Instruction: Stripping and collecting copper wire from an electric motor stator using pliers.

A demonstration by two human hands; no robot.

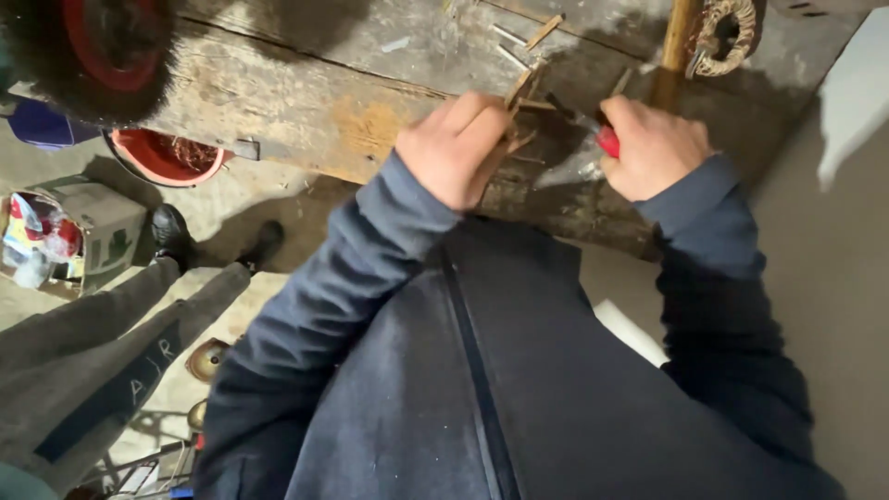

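Head view: left hand point(456, 148) pinching thin wooden sticks point(520, 93), right hand point(651, 148) clenched around red-handled tool point(607, 141).

Left hand point(454, 148) covers most of the sticks point(520, 93), so can't see how it holds them. Tool point(607, 141) is mostly buried in the right hand point(653, 148), blade blurred. Wheel point(93, 51) cut off up top.

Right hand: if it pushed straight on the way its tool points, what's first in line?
Likely the bundle of thin wooden sticks held by the left hand; the right hand aims its red-handled tool at them. Depth unclear.
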